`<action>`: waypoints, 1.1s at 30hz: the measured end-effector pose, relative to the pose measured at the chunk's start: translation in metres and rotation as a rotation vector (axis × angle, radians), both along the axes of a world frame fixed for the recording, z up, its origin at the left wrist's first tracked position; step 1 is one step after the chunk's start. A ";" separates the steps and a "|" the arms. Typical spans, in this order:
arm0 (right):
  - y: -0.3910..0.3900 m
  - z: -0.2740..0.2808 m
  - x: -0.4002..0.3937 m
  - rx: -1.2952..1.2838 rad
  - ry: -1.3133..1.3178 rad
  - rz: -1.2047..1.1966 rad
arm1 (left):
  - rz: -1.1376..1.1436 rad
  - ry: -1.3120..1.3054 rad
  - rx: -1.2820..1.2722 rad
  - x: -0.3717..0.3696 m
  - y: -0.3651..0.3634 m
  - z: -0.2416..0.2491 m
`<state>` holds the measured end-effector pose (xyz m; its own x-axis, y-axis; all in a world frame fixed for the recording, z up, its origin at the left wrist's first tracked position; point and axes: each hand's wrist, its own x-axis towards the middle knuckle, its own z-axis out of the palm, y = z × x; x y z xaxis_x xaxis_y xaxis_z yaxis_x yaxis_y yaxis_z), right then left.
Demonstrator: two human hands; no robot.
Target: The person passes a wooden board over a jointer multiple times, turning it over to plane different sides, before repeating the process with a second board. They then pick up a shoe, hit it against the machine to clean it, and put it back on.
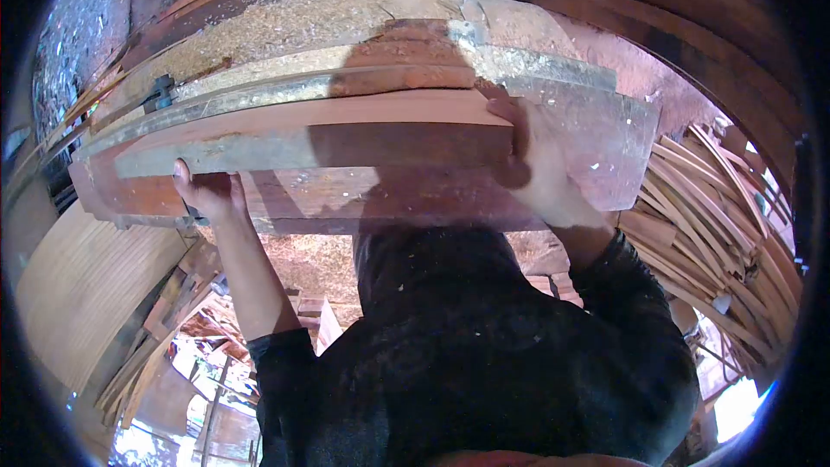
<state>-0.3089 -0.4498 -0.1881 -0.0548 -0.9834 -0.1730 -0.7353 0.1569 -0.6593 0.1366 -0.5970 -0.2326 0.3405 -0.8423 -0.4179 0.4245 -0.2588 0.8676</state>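
Dark sleeves filled the bottom of the frame. Left hand (207,195) gripped the near edge of a reddish wooden plank (346,143) mid-frame; right hand (536,164) clamped its right end. Behind, the sawdust-covered bench (328,26); thin wood strips (709,207) at right.

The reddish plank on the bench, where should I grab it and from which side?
Probably at its two ends, from the near side, palms against the near edge. The plank is long and thin and lies flat across the bench, so a wide two-hand hold should keep it level. The left hand already sits near the left end, the right hand near the right end.
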 end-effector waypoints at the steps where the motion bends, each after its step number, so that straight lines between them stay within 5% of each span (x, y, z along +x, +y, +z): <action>1: -0.002 0.000 -0.001 0.022 0.032 0.015 | -0.001 0.008 -0.001 0.002 -0.001 -0.002; 10: -0.006 -0.012 -0.010 -0.072 -0.084 0.095 | 0.012 0.007 0.032 0.005 0.001 -0.003; 14: -0.028 0.010 0.008 -0.325 -0.199 0.118 | -0.007 0.034 -0.048 -0.001 0.001 -0.001; 20: -0.047 0.019 0.032 -0.189 -0.010 0.274 | -0.017 -0.006 -0.071 -0.007 -0.001 0.003; 33: -0.079 0.020 0.078 -0.229 -0.026 0.341 | -0.006 -0.053 -0.104 0.038 -0.026 0.001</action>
